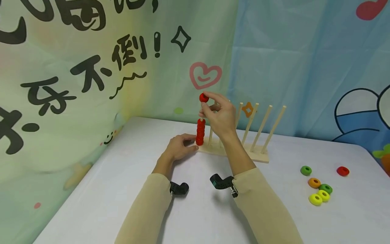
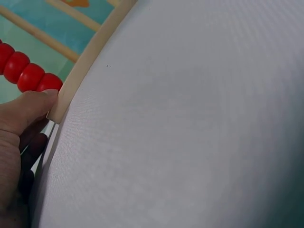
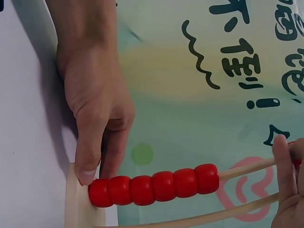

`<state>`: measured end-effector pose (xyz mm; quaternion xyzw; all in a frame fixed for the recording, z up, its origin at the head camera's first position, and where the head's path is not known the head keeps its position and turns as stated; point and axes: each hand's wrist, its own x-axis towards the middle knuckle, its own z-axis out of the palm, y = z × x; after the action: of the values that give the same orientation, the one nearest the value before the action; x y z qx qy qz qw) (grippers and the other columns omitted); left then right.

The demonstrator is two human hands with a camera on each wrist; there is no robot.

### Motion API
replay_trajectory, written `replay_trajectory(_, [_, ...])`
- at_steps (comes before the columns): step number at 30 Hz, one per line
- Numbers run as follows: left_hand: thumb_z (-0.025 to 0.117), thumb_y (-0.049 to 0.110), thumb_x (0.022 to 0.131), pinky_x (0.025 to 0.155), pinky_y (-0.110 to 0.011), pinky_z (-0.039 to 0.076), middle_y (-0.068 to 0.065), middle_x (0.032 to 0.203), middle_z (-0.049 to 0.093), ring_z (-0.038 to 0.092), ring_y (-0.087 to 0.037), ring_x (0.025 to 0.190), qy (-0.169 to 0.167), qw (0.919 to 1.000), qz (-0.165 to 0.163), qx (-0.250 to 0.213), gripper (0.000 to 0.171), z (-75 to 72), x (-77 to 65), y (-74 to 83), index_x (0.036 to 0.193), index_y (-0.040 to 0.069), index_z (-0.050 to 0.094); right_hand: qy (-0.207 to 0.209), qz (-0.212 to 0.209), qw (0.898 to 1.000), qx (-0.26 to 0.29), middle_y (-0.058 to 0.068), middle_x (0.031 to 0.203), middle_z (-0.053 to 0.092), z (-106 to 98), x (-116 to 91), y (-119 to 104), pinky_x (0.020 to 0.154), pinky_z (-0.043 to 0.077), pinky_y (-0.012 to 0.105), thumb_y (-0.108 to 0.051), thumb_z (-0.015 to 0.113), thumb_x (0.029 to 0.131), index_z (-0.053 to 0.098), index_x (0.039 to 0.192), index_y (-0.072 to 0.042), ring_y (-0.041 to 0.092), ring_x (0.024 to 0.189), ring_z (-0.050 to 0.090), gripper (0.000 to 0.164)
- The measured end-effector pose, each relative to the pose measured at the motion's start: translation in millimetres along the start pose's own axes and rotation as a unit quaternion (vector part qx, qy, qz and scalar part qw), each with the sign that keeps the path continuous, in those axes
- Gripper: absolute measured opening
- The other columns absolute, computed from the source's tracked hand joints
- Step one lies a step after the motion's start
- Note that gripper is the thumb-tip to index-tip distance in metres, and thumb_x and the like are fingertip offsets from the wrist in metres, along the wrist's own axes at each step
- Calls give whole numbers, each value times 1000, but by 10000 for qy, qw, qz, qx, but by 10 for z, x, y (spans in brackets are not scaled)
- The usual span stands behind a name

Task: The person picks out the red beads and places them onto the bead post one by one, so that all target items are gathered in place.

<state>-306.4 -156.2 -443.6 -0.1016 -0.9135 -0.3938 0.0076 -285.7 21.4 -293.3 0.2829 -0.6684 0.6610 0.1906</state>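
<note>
A wooden peg rack, its pale base (image 1: 261, 157) carrying several upright pegs, stands toward the back of the table. On its leftmost peg sits a stack of several red beads (image 1: 200, 132), pressed against one another. My left hand (image 1: 180, 147) grips the left end of the base, thumb beside the lowest bead in the left wrist view. Up at the top of that same peg, my right hand (image 1: 221, 117) pinches another red bead (image 1: 203, 98) between thumb and index finger. Only a sliver of this bead shows in the right wrist view, mostly behind the fingers.
Loose rings lie on the white table at the right: a red ring (image 1: 343, 171), an orange ring (image 1: 314, 183), green ones (image 1: 306, 170) and yellow ones (image 1: 315, 199). Behind the rack hangs a printed cloth backdrop (image 1: 274, 51).
</note>
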Motion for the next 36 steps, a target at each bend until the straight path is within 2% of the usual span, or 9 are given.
replay_trajectory(8, [72, 35, 87, 110, -43, 37, 4, 131, 63, 51, -19, 129, 4, 10000, -25, 55, 47, -11, 0, 9, 131, 23, 65, -194, 411, 9983, -365, 20, 117, 58, -9, 24, -98, 66, 60, 38, 4, 62, 92, 64, 127, 2, 38, 70, 68, 35])
replay_trajectory(15, [71, 36, 87, 110, -44, 37, 4, 132, 63, 51, -20, 129, -29, 10000, -82, 35, 48, 7, -24, 19, 132, 23, 65, -395, 722, 9961, -316, 8, 140, 52, -41, 4, -164, 70, 60, 40, -1, 62, 94, 60, 135, -6, 44, 73, 66, 41])
replay_trajectory(19, [71, 35, 87, 111, -45, 36, 4, 133, 62, 50, -21, 131, 10, 9999, -77, 82, 47, 1, -19, 28, 132, 23, 65, -399, 368, 9984, -170, 4, 142, 52, -64, -1, -210, 70, 60, 40, -2, 61, 95, 61, 134, -7, 43, 71, 64, 40])
replay_trajectory(25, [71, 36, 87, 111, -44, 36, 4, 133, 62, 50, -20, 131, 0, 9999, -64, 126, 47, 28, -5, 51, 132, 23, 65, -692, -305, 9971, -76, 12, 137, 54, -185, -77, -289, 66, 59, 46, 7, 62, 91, 60, 130, 2, 37, 69, 66, 39])
replay_trajectory(28, [70, 37, 86, 110, -45, 36, 4, 133, 62, 50, -21, 130, 19, 9999, -19, 164, 48, 57, 4, 51, 131, 23, 65, -796, -529, 9953, -160, 15, 135, 54, -282, -123, -349, 66, 60, 42, 10, 61, 90, 59, 128, 4, 29, 73, 68, 39])
replay_trajectory(33, [71, 36, 85, 109, -44, 37, 4, 132, 63, 51, -20, 129, 121, 9997, 1, 222, 46, 61, 12, 34, 130, 24, 67, -893, -805, 9920, -373, 17, 132, 55, -459, -189, -427, 66, 60, 37, 14, 60, 89, 59, 127, 6, 30, 75, 69, 39])
replay_trajectory(36, [72, 35, 85, 109, -43, 38, 4, 131, 63, 51, -19, 128, 155, 9997, -23, 204, 45, 26, 12, 27, 128, 24, 68, -896, -801, 9917, -462, 16, 131, 56, -589, -234, -449, 65, 60, 36, 15, 59, 89, 59, 128, 6, 30, 76, 69, 40])
